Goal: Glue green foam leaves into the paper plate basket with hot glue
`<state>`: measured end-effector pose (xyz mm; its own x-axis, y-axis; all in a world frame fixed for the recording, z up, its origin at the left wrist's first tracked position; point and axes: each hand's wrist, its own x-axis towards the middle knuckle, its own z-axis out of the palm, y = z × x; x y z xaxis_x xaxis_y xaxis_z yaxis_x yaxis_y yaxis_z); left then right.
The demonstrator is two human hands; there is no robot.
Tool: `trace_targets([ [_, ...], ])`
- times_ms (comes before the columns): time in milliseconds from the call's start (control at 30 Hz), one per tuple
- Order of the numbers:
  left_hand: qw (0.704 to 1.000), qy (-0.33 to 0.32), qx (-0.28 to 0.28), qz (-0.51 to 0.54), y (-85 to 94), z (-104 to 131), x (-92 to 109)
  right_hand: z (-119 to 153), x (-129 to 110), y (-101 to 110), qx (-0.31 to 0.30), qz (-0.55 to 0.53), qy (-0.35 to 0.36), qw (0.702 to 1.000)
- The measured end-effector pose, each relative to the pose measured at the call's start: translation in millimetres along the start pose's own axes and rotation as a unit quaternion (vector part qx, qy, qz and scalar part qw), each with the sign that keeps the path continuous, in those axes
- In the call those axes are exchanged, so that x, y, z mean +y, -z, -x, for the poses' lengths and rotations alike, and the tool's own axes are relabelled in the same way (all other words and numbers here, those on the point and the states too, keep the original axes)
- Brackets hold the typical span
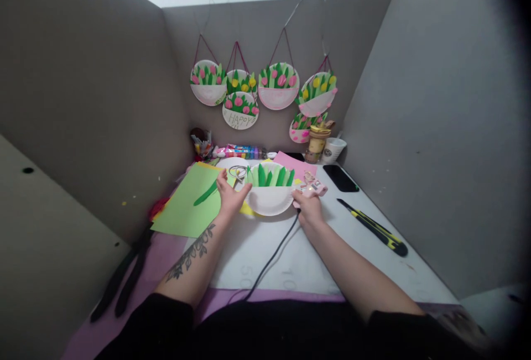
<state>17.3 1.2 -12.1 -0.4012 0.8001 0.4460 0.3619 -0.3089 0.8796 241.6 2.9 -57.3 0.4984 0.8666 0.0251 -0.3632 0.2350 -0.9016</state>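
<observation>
A white paper plate pocket [270, 201] with green paper leaves [271, 175] in it faces me, in the middle of the desk. My right hand [309, 208] is closed round a pink glue gun [314, 184], at the plate's right rim; whether its fingers also touch the plate I cannot tell. A dark cord runs from the glue gun down to the desk's front edge. At the plate's left rim my left hand [231, 193] has thumb and fingers spread apart, the thumb tip at the rim. Beside it, a dark green paper leaf [205, 194] lies on light green sheets [182, 205].
A yellow-and-black utility knife [375, 228] and a phone [341, 178] lie at right. Behind stand a cup [333, 151] and a jar [316, 147]. Scissors [238, 172] rest behind my left hand. Finished plate baskets [279, 86] hang on the back panel. Grey panels [431, 116] enclose the desk.
</observation>
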Motion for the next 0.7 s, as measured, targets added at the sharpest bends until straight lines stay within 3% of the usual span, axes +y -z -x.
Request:
trace_targets([
  [67, 0.983, 0.121, -0.077, 0.114, -8.6, 6.2, -5.2, -2.4, -0.9, -0.5, 0.024, -0.036, -0.034, 0.998],
  [133, 0.937, 0.199, -0.183, 0.223, -18.2, 15.9, -7.9, -2.3, -2.2, -1.2, 0.033, -0.06, -0.049, 0.996],
  [200, 0.892, 0.208, -0.262, 0.302, -26.6, 26.7, -8.0, -0.9, -3.4, -2.5, 0.035, -0.074, -0.045, 0.996],
  [233, 0.881, 0.205, -0.275, 0.324, -29.8, 31.6, -7.4, 0.0, -4.0, -3.4, 0.039, -0.077, -0.038, 0.996],
  [433, 0.89, 0.264, -0.206, 0.309, -34.4, 40.2, -6.6, 6.3, -9.2, -9.1, 0.056, -0.077, -0.026, 0.995],
  [700, 0.924, 0.252, -0.152, 0.245, -32.8, 32.9, -16.3, 18.8, -18.5, -14.1, 0.029, -0.078, -0.033, 0.996],
])
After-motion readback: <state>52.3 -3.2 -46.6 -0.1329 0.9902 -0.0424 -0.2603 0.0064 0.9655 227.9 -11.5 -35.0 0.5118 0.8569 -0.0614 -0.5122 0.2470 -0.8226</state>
